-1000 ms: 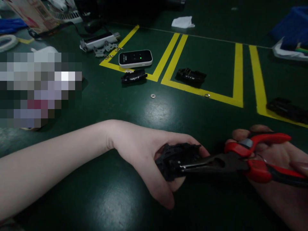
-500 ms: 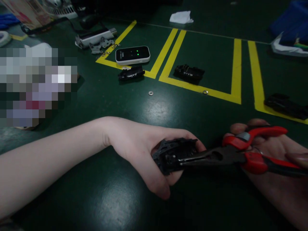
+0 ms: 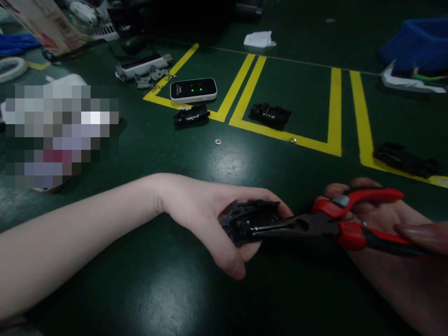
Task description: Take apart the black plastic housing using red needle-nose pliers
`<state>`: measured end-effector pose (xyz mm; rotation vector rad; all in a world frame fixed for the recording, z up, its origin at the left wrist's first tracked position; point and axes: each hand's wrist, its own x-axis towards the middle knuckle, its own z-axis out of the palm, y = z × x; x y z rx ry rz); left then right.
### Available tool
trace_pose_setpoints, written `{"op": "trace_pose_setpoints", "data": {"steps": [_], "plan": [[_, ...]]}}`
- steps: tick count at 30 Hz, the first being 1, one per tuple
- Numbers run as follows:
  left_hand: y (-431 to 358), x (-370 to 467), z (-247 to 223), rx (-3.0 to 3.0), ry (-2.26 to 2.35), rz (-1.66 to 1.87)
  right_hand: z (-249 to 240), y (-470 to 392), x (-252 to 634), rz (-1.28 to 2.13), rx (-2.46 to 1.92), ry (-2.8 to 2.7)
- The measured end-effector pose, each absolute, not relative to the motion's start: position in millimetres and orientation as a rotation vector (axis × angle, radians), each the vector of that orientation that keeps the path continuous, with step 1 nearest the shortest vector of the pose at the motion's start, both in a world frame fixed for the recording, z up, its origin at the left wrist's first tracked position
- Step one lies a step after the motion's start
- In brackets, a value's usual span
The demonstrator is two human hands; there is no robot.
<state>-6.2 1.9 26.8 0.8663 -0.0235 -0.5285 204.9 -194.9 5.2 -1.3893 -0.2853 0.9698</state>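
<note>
My left hand [image 3: 210,210] is wrapped round a black plastic housing [image 3: 241,221], thumb on the near side and fingers behind it. In my right hand [image 3: 392,228] are red-handled needle-nose pliers [image 3: 301,225], their handles spread somewhat. The long jaws point left and reach into the open face of the housing. What the jaw tips touch, if anything, is too dark to make out. A small metal ring [image 3: 218,142] lies on the green tabletop beyond my left hand.
Similar black housings [image 3: 192,115] lie along yellow tape lines [image 3: 280,133]. A second ring [image 3: 292,140] is on the tape. Behind them are a white-edged device [image 3: 193,90] with green lights, metal brackets [image 3: 151,77], crumpled white paper [image 3: 259,39] and a blue bin [image 3: 416,44].
The view has shifted slightly, so the table items appear a little lower. The pliers have moved slightly left along with the housing, their jaws still inside it. Both grips are the same.
</note>
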Motion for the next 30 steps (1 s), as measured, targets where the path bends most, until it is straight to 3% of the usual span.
{"op": "trace_pose_setpoints", "data": {"steps": [30], "plan": [[7.5, -5.6, 25.6, 0.991, 0.001, -0.405, 19.6, -182.1, 200.0, 0.938, -1.469, -0.033]]}}
